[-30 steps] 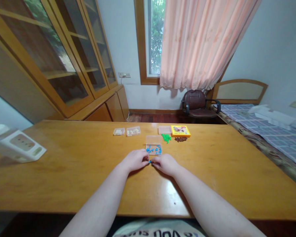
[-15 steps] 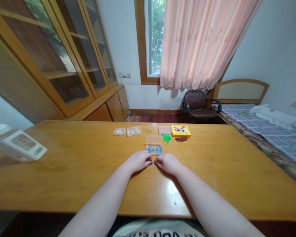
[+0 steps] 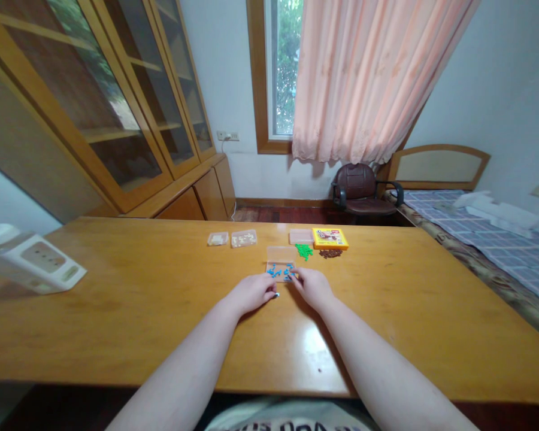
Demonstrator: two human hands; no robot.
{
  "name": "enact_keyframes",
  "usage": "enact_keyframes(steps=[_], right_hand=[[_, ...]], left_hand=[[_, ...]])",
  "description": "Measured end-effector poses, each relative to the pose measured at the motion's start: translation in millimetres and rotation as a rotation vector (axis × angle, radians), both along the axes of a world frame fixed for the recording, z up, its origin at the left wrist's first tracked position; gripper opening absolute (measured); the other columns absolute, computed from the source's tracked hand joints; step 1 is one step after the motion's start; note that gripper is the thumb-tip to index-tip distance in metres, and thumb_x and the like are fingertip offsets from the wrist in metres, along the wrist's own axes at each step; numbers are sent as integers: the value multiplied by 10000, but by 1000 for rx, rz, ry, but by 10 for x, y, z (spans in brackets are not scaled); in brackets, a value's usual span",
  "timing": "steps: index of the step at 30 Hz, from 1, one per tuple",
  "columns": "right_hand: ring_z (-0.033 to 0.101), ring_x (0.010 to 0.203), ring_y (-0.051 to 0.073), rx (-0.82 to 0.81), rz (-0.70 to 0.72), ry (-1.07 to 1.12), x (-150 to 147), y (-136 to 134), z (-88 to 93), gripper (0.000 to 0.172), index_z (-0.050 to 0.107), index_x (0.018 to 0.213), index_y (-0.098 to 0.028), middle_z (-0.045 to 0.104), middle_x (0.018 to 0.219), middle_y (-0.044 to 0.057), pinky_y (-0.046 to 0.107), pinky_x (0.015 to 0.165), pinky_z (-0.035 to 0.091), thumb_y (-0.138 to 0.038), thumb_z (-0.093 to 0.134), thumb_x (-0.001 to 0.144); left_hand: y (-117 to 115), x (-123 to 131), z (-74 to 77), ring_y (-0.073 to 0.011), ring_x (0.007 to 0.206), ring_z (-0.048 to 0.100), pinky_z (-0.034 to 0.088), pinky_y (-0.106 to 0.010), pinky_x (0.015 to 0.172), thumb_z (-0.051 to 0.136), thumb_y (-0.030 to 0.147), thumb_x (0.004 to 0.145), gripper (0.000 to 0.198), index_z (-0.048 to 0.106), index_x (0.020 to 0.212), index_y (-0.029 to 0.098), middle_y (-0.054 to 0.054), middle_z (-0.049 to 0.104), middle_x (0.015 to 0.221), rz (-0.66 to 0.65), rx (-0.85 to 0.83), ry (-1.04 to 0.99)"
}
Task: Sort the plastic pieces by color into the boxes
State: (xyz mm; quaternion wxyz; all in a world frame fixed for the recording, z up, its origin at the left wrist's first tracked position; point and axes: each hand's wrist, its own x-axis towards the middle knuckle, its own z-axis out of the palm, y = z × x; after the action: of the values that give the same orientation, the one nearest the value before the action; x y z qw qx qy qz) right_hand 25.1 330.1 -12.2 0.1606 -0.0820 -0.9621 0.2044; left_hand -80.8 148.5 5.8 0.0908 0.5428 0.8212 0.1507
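Observation:
My left hand (image 3: 257,290) is pinched closed over the table, with a small white-and-blue piece (image 3: 277,294) at its fingertips. Just beyond it lies a clear plastic box (image 3: 282,254), its lid tipped open towards the far side. Several small blue plastic pieces (image 3: 273,271) are scattered inside. My right hand (image 3: 312,287) reaches over the box's right side, thumb and forefinger slightly apart among the blue pieces. Whether those fingertips touch a piece is too small to tell.
Beyond the box are green pieces (image 3: 304,251), brown pieces (image 3: 330,254), a yellow package (image 3: 330,238) and a clear case (image 3: 300,236). Two clear boxes of pale pieces, one small (image 3: 218,239) and one larger (image 3: 244,238), sit further left. A white container (image 3: 40,266) stands at the table's left.
My right hand has moved away from the left fingertips, forward into the box of blue pieces. My left hand has stayed put, still pinching the small piece.

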Motion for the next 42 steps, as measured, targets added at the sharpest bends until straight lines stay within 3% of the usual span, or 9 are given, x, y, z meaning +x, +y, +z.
enact_keyframes(steps=[5, 11, 15, 20, 25, 29, 33, 37, 42], right_hand=[[625, 701, 155, -63, -14, -10, 20, -6, 30, 311, 650, 1097, -194, 709, 795, 51, 232, 677, 417, -338, 456, 901], [612, 677, 150, -88, 12, -4, 27, -30, 32, 284, 663, 1052, -199, 703, 780, 42, 229, 660, 417, -311, 461, 886], [591, 635, 149, -131, -33, 27, 16, -12, 22, 285, 665, 1031, -189, 681, 726, 36, 237, 628, 419, -318, 461, 878], [591, 678, 166, -210, -73, 152, -14, 44, -21, 270, 639, 1024, -159, 650, 748, 47, 274, 669, 460, -298, 490, 846], [555, 1068, 251, -236, -70, 298, -61, 92, -154, 519, 484, 1260, -143, 574, 1195, 148, 413, 939, 443, -308, 582, 778], [351, 1319, 278, -237, -11, 232, -98, 96, -220, 838, 270, 1427, -151, 377, 1425, 164, 454, 1090, 311, -287, 664, 700], [312, 1346, 283, -272, 55, 161, -129, 100, -222, 973, 156, 1470, -147, 301, 1471, 177, 455, 1100, 298, -217, 680, 653], [354, 1326, 274, -292, 87, 148, -143, 115, -233, 961, 165, 1472, -187, 336, 1459, 158, 448, 1086, 319, -199, 679, 660], [436, 1261, 262, -253, 38, 183, -129, 135, -218, 853, 278, 1433, -181, 452, 1378, 153, 436, 1052, 359, -227, 694, 689]], left_hand=[[9, -16, 46, -158, 822, 587, 444, -251, 740, 528, 292, 845, 120, 609, 871, 208, -26, 637, 900, 9, 86, 7], [81, -108, 9, -189, 935, 582, 455, -310, 846, 477, 298, 885, 206, 583, 1032, 200, -59, 605, 1010, 246, 233, 107], [54, -172, -75, -205, 1027, 552, 448, -351, 925, 541, 295, 846, 287, 522, 1112, 189, -69, 569, 1073, 310, 366, 97], [32, -209, -174, -254, 1224, 444, 388, -434, 1029, 677, 295, 723, 774, 261, 1373, 231, -111, 386, 1347, 325, 495, 31], [91, -216, -306, -289, 1320, 355, 305, -441, 1100, 746, 316, 633, 1162, -74, 1453, 232, -174, 71, 1518, 306, 421, -200], [118, -225, -339, -280, 1310, 386, 311, -434, 1096, 731, 270, 639, 1197, -151, 1448, 232, -196, 47, 1526, 284, 396, -318], [122, -222, -313, -263, 1290, 419, 339, -432, 1077, 722, 227, 645, 1190, -155, 1450, 225, -204, 190, 1499, 277, 407, -357], [114, -212, -293, -250, 1281, 435, 337, -420, 1081, 716, 217, 661, 1155, -117, 1461, 213, -184, 334, 1446, 284, 412, -374], [103, -227, -324, -246, 1248, 475, 375, -400, 1058, 720, 253, 675, 1115, -62, 1469, 264, -151, 230, 1505, 275, 453, -333]])
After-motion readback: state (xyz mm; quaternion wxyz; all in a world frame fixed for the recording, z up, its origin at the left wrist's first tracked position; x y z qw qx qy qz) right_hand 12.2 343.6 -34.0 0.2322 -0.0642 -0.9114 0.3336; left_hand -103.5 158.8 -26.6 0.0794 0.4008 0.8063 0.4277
